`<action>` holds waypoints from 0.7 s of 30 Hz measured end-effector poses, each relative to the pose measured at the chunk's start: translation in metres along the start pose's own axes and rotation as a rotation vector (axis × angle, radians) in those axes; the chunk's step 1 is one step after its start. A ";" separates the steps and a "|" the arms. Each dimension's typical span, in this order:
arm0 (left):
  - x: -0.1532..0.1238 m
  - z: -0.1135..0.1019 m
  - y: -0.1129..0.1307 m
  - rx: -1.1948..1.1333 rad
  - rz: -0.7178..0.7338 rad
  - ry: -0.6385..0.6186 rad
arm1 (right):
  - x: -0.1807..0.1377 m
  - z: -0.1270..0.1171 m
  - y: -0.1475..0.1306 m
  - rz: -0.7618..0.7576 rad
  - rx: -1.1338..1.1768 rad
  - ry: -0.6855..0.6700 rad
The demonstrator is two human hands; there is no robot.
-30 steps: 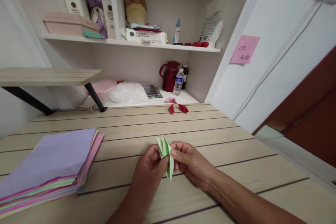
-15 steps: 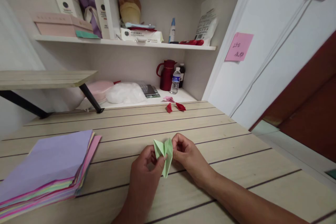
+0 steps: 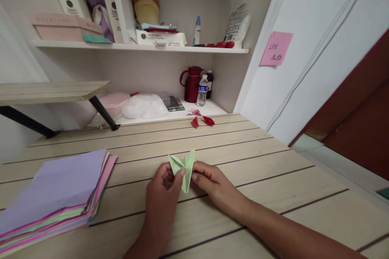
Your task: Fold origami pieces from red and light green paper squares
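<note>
A light green folded paper (image 3: 187, 166), creased into pointed flaps with two tips upward and one down, is held just above the wooden table. My left hand (image 3: 164, 190) is closed on its left side, the thumb pressed over the centre crease and the fingers behind. My right hand (image 3: 211, 178) pinches the paper's right edge between thumb and bent forefinger; its other fingertips are hidden.
A stack of coloured paper sheets (image 3: 63, 190) lies on the left of the wooden table (image 3: 273, 206). Small red folded papers (image 3: 208, 120) and a pink one (image 3: 194, 112) lie towards the back. Behind stand a red jug (image 3: 192, 85) and a water bottle (image 3: 202, 91).
Both hands and the green paper have shifted slightly left in view. The right fingers have slid lower along the paper's right edge, and its upper right tip stands freer. The camera view has moved a little.
</note>
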State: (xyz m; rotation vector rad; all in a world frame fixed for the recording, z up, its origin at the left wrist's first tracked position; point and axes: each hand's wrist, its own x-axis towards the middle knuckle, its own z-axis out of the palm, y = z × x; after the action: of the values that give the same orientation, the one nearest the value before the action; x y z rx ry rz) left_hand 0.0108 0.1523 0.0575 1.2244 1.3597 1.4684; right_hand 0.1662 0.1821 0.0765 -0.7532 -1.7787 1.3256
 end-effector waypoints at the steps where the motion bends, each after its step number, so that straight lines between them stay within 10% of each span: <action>1: 0.000 0.000 0.000 -0.002 -0.001 0.000 | -0.001 -0.001 0.000 -0.008 -0.035 -0.003; 21: -0.002 0.006 -0.003 -0.067 -0.049 -0.090 | -0.001 -0.001 0.009 0.058 0.021 0.077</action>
State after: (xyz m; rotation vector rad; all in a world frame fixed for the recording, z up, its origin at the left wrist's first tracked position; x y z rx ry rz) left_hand 0.0171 0.1524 0.0540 1.1926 1.2625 1.3973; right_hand 0.1679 0.1840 0.0681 -0.8390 -1.6918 1.3331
